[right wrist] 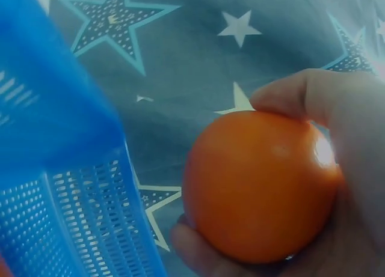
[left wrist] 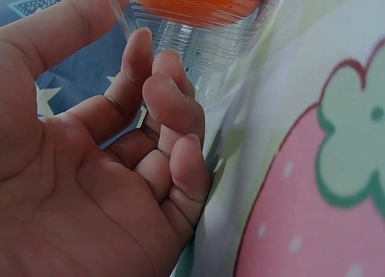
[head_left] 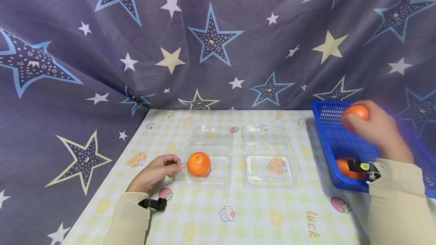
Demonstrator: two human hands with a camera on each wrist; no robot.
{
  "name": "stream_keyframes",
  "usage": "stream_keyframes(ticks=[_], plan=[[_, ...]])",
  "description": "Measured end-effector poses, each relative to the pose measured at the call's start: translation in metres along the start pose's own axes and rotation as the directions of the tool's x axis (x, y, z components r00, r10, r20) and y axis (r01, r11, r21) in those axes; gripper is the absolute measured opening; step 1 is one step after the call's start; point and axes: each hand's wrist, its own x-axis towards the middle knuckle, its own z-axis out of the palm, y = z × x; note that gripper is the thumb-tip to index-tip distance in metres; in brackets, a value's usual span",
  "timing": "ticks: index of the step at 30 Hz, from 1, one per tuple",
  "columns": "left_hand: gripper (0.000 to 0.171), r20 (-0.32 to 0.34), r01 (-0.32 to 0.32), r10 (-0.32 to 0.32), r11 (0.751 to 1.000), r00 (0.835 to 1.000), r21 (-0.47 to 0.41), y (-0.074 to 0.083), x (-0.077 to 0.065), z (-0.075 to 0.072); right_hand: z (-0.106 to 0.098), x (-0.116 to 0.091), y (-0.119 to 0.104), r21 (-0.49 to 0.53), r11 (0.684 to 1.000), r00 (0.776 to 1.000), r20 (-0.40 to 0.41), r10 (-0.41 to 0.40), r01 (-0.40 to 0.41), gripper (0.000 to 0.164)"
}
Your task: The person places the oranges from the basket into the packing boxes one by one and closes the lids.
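Note:
My right hand (head_left: 381, 127) grips an orange (head_left: 359, 113), held up over the blue basket (head_left: 321, 143). In the right wrist view, thumb and fingers wrap the sides of this orange (right wrist: 258, 187). Another orange (head_left: 347, 168) lies in the near part of the basket, partly covered by the wrist strap. On the left, a clear plastic clamshell container (head_left: 221, 169) lies opened out with one orange (head_left: 199, 164) in its near half. My left hand (head_left: 158, 171) pinches that container's left rim between thumb and fingertips; the left wrist view shows the fingers (left wrist: 174, 103) bent beside its ridged wall.
A second clear clamshell container (head_left: 252, 175) lies opened out to the right of the first, with the tablecloth print showing through. The checked tablecloth (head_left: 252, 207) covers the table. A dark star-patterned curtain (head_left: 225, 78) hangs along the back and left edges.

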Motion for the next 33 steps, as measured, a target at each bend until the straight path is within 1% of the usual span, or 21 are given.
stream_keyframes(ticks=[3,7,9,10,13,15,19,20,25,26,29,33], plan=[[0.029,-0.002,-0.001,0.001,1.000,1.000,0.001,0.000,0.000,0.000,0.002,-0.005,-0.004,0.020,0.999,0.999,-0.026,0.031,-0.031,0.070],[0.029,-0.001,0.002,-0.002,1.000,1.000,0.001,-0.001,0.001,0.002,0.004,-0.013,-0.009,0.073,0.990,0.990,-0.060,0.125,-0.121,0.086],[0.029,0.003,0.002,-0.002,1.000,1.000,0.002,-0.001,0.001,0.003,0.005,-0.017,-0.012,0.099,0.985,0.985,-0.089,0.151,-0.142,0.091],[0.029,0.000,0.009,-0.009,1.000,1.000,0.002,-0.001,0.001,0.003,0.005,-0.018,-0.014,0.106,0.984,0.983,-0.107,0.152,-0.140,0.091],[0.029,-0.016,0.027,-0.027,1.000,1.000,0.001,-0.003,0.001,0.002,0.005,-0.021,-0.023,0.110,0.990,0.981,-0.159,0.111,-0.094,0.086],[0.029,-0.023,0.028,-0.028,1.000,0.999,0.002,-0.003,0.001,0.001,0.006,-0.022,-0.030,0.104,0.993,0.980,-0.182,0.078,-0.060,0.080],[0.030,-0.015,0.009,-0.009,1.000,1.000,0.010,-0.001,0.001,0.000,0.007,-0.025,-0.043,0.104,0.994,0.981,-0.192,0.043,-0.024,0.074],[0.031,-0.011,0.003,-0.003,1.000,1.000,0.012,0.000,0.000,-0.001,0.007,-0.026,-0.046,0.108,0.994,0.980,-0.194,0.042,-0.021,0.073],[0.031,-0.004,0.012,-0.012,1.000,1.000,0.015,0.000,-0.001,0.000,0.013,-0.030,-0.061,0.142,0.990,0.978,-0.208,0.025,0.005,0.076],[0.031,-0.003,0.013,-0.013,1.000,1.000,0.014,0.000,-0.001,0.000,0.014,-0.031,-0.063,0.153,0.988,0.978,-0.209,0.010,0.023,0.077],[0.031,-0.005,0.009,-0.009,1.000,1.000,0.009,-0.001,0.000,0.000,0.019,-0.032,-0.069,0.177,0.978,0.974,-0.211,-0.076,0.115,0.072],[0.031,-0.008,-0.005,0.005,1.000,1.000,0.002,-0.002,0.002,0.000,0.024,-0.032,-0.072,0.201,0.953,0.958,-0.223,-0.180,0.226,0.061]])
